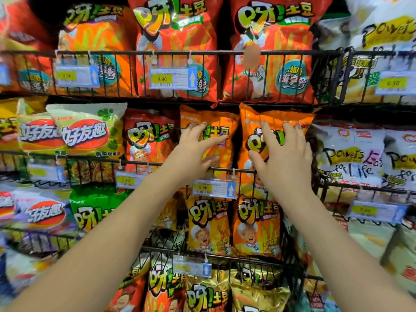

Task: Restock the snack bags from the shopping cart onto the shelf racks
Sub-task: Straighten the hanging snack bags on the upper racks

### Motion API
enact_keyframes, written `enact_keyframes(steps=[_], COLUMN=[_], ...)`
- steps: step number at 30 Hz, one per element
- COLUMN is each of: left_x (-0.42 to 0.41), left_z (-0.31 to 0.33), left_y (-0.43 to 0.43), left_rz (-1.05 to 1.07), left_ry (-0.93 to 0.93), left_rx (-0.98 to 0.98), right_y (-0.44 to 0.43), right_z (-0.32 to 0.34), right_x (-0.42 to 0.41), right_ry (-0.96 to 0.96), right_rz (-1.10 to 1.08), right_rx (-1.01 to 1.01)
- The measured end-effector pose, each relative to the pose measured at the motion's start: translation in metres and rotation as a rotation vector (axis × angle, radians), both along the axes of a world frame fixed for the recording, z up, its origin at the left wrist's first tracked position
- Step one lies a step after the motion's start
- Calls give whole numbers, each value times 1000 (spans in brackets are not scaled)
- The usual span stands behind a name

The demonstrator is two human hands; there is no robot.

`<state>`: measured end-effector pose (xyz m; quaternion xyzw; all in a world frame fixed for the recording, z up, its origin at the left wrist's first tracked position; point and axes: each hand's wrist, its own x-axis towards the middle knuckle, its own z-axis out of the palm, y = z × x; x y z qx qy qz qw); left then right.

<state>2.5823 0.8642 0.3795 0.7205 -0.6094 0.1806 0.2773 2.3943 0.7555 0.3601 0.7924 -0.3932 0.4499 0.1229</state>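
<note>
Orange foil fills the middle of the frame, where a person's bare left hand (pixel 198 145) lies flat against the left orange snack bag (pixel 217 118), fingers spread and nearly straight, thumb low near the rail. The right hand (pixel 284 154) presses the right orange snack bag (pixel 252 121) in the same way, fingers splayed across its printed front and gripping nothing. Both bags stand upright, side by side and just touching, inside the black wire middle rack (pixel 225 169), their tops almost reaching the rack above.

A clear plastic price tag (pixel 213 188) marked 5.90 hangs from the rail under the left hand. To the left in the same row stand a small red snack bag (pixel 146 140) and 2 yellow-green bags (pixel 90 131); to the right are white bags with black handwriting-style lettering (pixel 351 158). Large red snack bags (pixel 175 41) fill the upper rack behind a 9.90 tag (pixel 172 78). Below, 2 yellow-orange bags with a cartoon chef (pixel 209 226) sit in the next rack down.
</note>
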Motion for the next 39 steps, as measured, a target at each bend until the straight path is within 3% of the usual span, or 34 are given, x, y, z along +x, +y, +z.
enact_keyframes(steps=[10,17,21,25,28,31,36,39], left_x=[26,29,59,99,129,139,134,134], left_z=[-48,-103,-97,-66,-47,-28,-7,-2], left_y=[40,80,97,107,95,85,75,67], left_rz=[-169,-267,-112,44,147,205,267,329], left_ry=[-64,-46,46,98,68,154,280,317], left_rx=[-193,-194,-329,-377,-273,-116,-60,-37], right_y=[26,70,101,130,138,136,122,111], right_z=[-31,-86,-82,-44,-14,12,38,43], right_x=[-6,6,28,68,107,147,191,205], right_ry=[-96,-60,-58,-67,-68,-40,30,-25], right_rz=[51,76,188,385,494,524,434,416], right_rx=[-8,95,44,127,141,271,529,641])
